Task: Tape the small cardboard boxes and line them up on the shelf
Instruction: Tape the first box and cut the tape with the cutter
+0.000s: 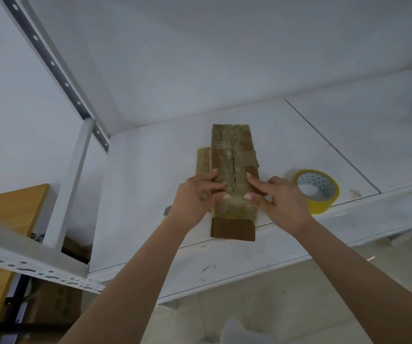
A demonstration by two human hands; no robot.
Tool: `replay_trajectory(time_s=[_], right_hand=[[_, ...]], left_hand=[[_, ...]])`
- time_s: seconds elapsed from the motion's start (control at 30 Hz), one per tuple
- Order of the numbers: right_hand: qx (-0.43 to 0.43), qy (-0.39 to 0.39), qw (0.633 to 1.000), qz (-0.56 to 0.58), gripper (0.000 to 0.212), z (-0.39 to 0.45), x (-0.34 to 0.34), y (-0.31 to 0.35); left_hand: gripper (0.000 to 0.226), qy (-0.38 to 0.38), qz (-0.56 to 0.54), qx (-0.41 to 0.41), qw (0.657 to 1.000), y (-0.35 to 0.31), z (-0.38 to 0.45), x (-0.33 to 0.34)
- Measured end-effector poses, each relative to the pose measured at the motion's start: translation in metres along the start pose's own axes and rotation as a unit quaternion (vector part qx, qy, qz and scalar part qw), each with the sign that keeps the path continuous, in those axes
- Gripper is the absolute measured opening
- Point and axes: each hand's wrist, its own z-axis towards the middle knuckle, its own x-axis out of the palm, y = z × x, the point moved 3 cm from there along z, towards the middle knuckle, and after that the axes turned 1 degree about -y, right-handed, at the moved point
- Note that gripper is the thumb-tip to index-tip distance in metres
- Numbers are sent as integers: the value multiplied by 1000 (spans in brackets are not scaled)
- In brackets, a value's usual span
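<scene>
Your left hand [197, 194] and right hand [283, 201] press seemingly straight, ungrasping fingers on the taped box [232, 155] on the shelf [147, 184], tape roll [317, 191] just right.

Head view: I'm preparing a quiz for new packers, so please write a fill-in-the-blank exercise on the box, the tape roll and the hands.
1. The tape roll on the shelf is ____ in colour.
2. The tape roll lies to the ____ of the cardboard box.
3. The left hand and right hand lay their fingers on the box's ____ face.
Missing words: yellow; right; top.
</scene>
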Motion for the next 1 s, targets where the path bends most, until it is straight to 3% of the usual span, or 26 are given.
replay_trajectory(time_s=[0.17,0.3,0.43,0.57,0.67,0.77,0.87,1.0], right_hand=[[-63,-40,997,-37,67,1,5,9],[-121,-73,978,-155,68,0,7,15],[-113,-87,974,-174,59,-6,15,19],[-75,-25,987,-137,77,-2,8,18],[-61,-47,997,-18,67,7,-19,21],[-34,-71,993,86,55,18,-46,31],[-5,-46,980,191,58,22,-63,42],[3,-48,978,201,53,19,-74,45]], left_hand=[[44,-11,-19,18,1000,15,-3,2],[39,-47,42,72,995,20,-6,11],[36,-46,79,90,992,17,-6,17],[34,-14,16,84,996,12,-1,4],[32,-23,-75,101,992,-5,8,-21],[35,-69,-70,156,983,-25,18,-37],[41,-79,-95,165,978,-45,21,-38],[34,-54,-121,170,976,-61,18,-29]])
